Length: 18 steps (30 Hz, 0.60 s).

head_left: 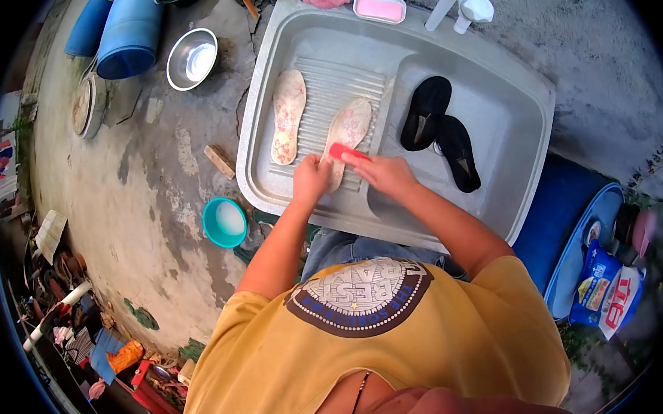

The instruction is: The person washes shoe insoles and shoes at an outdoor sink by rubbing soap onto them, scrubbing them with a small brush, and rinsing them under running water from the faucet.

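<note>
On the ribbed washboard side of the grey sink, my left hand (pixel 312 179) grips the lower edge of a pale insole (pixel 352 122). My right hand (pixel 388 175) is closed on a red brush (pixel 348 153), which rests against the middle of that insole; its bristles are hidden. A second insole (pixel 289 113), pale with reddish marks, lies flat to the left on the ribs. Two black shoes, one upper (pixel 427 110) and one lower (pixel 458 155), touch each other in the right basin.
The sink (pixel 250 147) has a white faucet (pixel 452 4) and a pink soap in a dish (pixel 380 9) at its back. A teal bucket (pixel 224 222), a metal bowl (pixel 192 59) and blue barrels (pixel 129 38) stand left. A detergent bag (pixel 606 290) is at right.
</note>
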Each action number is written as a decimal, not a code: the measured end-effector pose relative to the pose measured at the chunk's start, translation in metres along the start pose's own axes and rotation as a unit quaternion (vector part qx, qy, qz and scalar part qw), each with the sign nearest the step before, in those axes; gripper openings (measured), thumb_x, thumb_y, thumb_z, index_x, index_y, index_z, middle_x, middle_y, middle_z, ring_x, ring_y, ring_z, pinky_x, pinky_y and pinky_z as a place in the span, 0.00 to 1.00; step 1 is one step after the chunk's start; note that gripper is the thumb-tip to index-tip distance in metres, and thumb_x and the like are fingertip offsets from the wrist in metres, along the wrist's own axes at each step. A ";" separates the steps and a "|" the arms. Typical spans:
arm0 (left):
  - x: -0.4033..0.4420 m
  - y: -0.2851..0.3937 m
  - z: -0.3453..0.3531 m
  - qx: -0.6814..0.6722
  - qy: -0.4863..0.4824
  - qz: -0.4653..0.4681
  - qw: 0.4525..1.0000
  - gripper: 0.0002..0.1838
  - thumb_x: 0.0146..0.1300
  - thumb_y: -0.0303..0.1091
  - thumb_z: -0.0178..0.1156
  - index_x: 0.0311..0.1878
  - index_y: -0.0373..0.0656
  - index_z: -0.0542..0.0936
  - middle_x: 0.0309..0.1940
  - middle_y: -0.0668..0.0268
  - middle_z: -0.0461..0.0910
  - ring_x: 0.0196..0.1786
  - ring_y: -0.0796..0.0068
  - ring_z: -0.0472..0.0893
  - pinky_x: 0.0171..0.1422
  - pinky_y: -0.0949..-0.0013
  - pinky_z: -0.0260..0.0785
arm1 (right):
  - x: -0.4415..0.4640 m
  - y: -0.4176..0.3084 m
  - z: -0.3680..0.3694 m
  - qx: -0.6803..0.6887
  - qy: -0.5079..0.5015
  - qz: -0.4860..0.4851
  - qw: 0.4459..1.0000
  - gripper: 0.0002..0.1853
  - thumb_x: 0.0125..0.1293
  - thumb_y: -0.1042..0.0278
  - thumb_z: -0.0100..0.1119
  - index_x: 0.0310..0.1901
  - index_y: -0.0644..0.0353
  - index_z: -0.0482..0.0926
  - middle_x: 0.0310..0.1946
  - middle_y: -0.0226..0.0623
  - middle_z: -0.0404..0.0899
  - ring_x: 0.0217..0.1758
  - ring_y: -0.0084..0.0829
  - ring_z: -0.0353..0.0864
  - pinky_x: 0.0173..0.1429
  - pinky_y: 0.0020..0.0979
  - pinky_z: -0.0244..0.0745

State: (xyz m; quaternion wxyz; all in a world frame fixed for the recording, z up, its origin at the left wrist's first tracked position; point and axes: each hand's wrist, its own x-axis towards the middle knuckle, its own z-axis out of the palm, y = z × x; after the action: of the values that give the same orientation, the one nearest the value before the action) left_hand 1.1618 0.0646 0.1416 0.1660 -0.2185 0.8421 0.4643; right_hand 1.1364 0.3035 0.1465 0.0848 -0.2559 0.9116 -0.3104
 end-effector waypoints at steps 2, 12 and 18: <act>0.001 0.000 0.001 -0.012 -0.010 -0.014 1.000 0.16 0.67 0.42 0.67 0.41 0.34 0.84 0.31 0.48 0.86 0.36 0.51 0.87 0.46 0.54 0.77 | 0.023 0.020 -0.012 -0.016 0.025 0.063 0.998 0.24 0.78 0.46 0.55 0.73 0.17 0.70 0.35 0.43 0.87 0.34 0.48 0.87 0.35 0.46 0.80; 0.009 -0.012 0.005 -0.018 -0.014 -0.020 1.000 0.17 0.66 0.42 0.67 0.41 0.34 0.84 0.31 0.48 0.87 0.37 0.54 0.88 0.46 0.55 0.78 | 0.023 0.008 -0.022 -0.077 -0.049 0.073 0.993 0.24 0.80 0.45 0.49 0.75 0.19 0.69 0.30 0.46 0.86 0.30 0.49 0.86 0.32 0.50 0.78; 0.002 -0.003 0.001 -0.018 -0.010 -0.024 1.000 0.17 0.66 0.42 0.67 0.41 0.34 0.84 0.31 0.48 0.87 0.37 0.54 0.88 0.46 0.55 0.78 | 0.037 0.023 -0.004 -0.043 0.054 0.130 0.989 0.24 0.80 0.46 0.49 0.75 0.22 0.69 0.31 0.45 0.87 0.32 0.48 0.87 0.33 0.50 0.79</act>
State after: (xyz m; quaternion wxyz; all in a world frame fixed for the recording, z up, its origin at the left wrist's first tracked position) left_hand 1.1611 0.0641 0.1379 0.1812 -0.2369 0.8267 0.4771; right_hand 1.0947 0.3017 0.1357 0.0646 -0.1215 0.9528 -0.2708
